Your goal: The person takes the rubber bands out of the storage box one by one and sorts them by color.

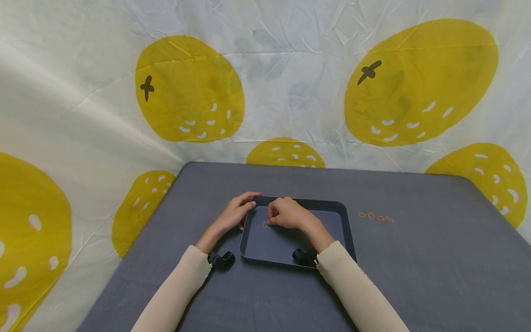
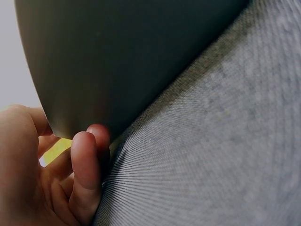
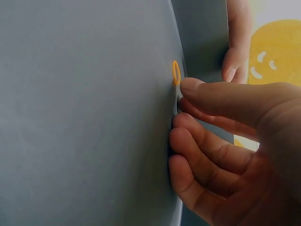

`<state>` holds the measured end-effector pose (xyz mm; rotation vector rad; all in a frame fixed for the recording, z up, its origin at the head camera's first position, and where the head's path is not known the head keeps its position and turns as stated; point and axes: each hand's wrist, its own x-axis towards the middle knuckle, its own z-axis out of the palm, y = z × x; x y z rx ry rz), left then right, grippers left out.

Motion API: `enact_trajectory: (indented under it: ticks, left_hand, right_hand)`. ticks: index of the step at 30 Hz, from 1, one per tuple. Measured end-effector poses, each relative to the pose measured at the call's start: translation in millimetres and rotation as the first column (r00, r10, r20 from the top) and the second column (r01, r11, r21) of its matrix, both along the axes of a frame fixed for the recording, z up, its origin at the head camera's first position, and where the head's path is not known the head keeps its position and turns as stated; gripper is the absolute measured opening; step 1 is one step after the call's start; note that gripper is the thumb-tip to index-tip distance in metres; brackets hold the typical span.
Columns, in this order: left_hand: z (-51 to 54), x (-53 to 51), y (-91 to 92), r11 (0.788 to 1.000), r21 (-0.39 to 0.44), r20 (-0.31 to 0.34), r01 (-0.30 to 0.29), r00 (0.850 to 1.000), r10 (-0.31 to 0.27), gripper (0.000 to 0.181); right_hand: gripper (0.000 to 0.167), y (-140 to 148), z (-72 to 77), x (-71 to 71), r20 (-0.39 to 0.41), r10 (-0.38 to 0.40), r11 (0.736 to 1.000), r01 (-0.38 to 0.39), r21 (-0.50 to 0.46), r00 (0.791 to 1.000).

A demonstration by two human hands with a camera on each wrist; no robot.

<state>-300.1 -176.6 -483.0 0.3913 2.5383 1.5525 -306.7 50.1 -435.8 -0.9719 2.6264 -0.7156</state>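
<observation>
A shallow dark grey tray [image 1: 269, 263] lies on the table, its sides raised. My left hand [image 1: 233, 213] grips its left side near the far corner; in the left wrist view, fingertips [image 2: 84, 157] press the tray's dark outer wall [image 2: 117, 61]. Over the tray's left half, my right hand [image 1: 289, 213] reaches down with curled fingers. At its thumb tip is a small orange rubber band [image 3: 173, 70], apparently pinched at one end against the tray floor. The index fingertip is partly hidden behind the thumb.
Several similar orange rubber bands [image 1: 380, 218] lie in a row on the grey cloth-covered table [image 1: 415, 258], right of the tray. A white curtain [image 1: 294, 92] with yellow fruit prints hangs behind the table and along its left side.
</observation>
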Motion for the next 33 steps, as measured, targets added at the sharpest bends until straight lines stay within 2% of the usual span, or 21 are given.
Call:
enact_trajectory:
  ticks: [11,22,33]
  left_hand:
    - [-0.4,-0.3,-0.6,1.000,-0.004,-0.004,-0.011,1.000,0.011,0.040]
    - [1.7,-1.3,-0.8,1.000,0.003,-0.007,0.003,1.000,-0.003,0.041]
    - [-2.5,-1.5,-0.7,1.000,-0.005,-0.004,-0.012,1.000,0.012,0.039]
  right_hand:
    - [0.015,-1.1,1.7,1.0,0.012,-0.008,1.000,0.008,-0.008,1.000]
    - [0.016,0.0,-0.1,-0.9,0.006,-0.010,1.000,0.010,-0.008,1.000]
    - [0.017,0.8,0.0,-0.2,0.004,0.009,1.000,-0.009,0.013,1.000]
